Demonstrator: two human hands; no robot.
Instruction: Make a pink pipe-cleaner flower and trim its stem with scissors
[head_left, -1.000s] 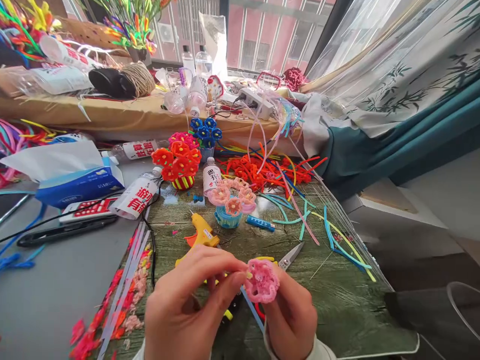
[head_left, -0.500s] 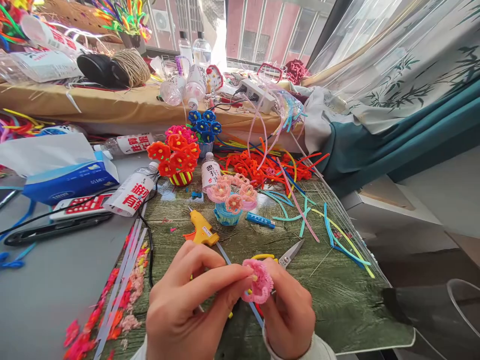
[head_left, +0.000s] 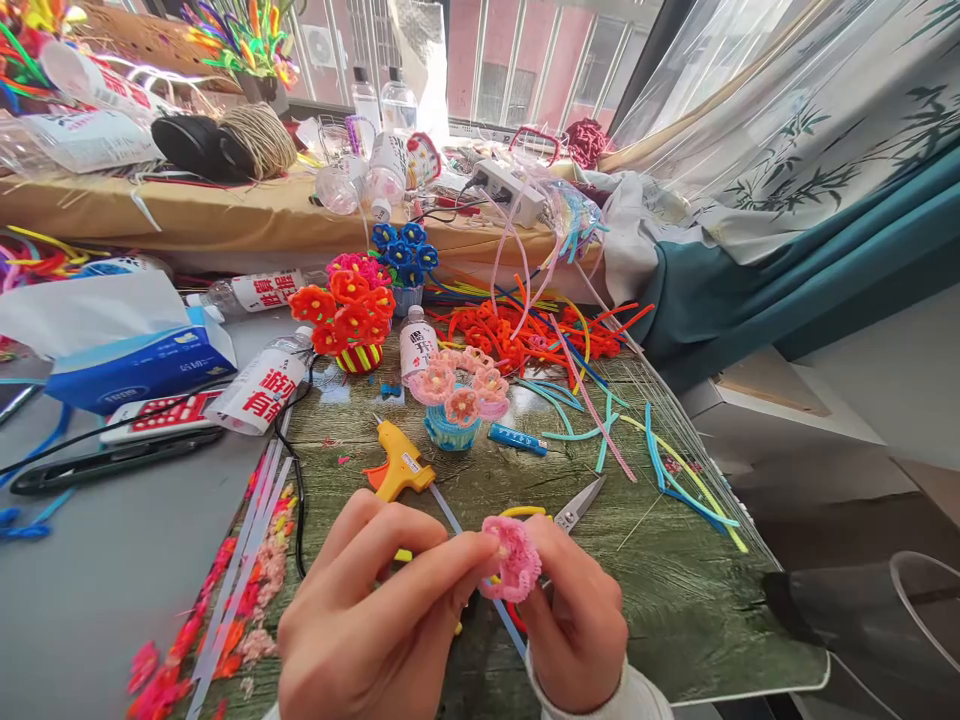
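Note:
A pink fuzzy pipe-cleaner flower [head_left: 523, 572] is held upright between my hands, with its cupped face turned partly to the left. My right hand [head_left: 583, 612] grips it from the right and behind. The thumb and forefinger of my left hand [head_left: 375, 610] are closed in a pinch at the flower's pale yellow centre. Just behind my hands lie scissors [head_left: 579, 506], partly covered by them. A yellow glue gun [head_left: 403, 464] with a clear glue stick [head_left: 444, 506] lies beyond my left hand. A blue pot of pink flowers [head_left: 452, 430] stands farther back.
Orange flowers [head_left: 349, 312] and blue flowers [head_left: 405, 255] stand in pots at the back. Red pipe cleaners [head_left: 495, 335] are heaped behind them to the right. Labelled bottles [head_left: 264, 385], a blue tissue pack [head_left: 142, 365] and a black cord [head_left: 298, 480] lie left. A blue tube [head_left: 517, 439] lies centrally.
My left fingertips have pressed slightly deeper into the flower's centre, covering more of the yellow piece. Both hands and the flower have shifted slightly left in view, along with the whole scene.

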